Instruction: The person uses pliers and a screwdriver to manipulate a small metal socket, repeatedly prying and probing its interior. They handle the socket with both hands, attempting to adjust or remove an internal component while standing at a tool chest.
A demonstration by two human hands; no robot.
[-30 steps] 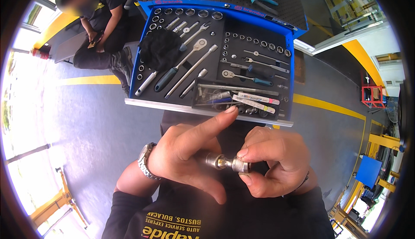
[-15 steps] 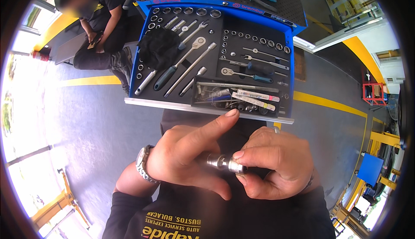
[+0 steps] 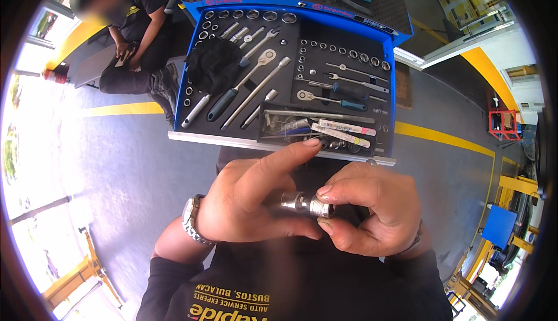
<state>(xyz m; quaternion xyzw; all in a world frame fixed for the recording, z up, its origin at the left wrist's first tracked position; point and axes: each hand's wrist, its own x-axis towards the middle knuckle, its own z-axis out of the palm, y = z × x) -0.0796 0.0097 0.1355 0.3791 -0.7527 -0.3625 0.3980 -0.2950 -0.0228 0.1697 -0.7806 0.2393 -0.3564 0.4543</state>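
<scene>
One metal socket piece [image 3: 317,206]: right hand [image 3: 372,209] pinches its 3-o'clock end, left hand's [image 3: 247,202] 9-o'clock hold unclear; best keep ends aligned.

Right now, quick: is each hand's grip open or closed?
Left hand: forefinger and thumb spread; whether hidden fingers hold the metal piece can't be told.
Right hand: closed, pinching the metal piece.

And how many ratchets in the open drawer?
2: a large ratchet in the left half of the drawer, a smaller ratchet in its right half. More could be hidden under the black fabric.
</scene>
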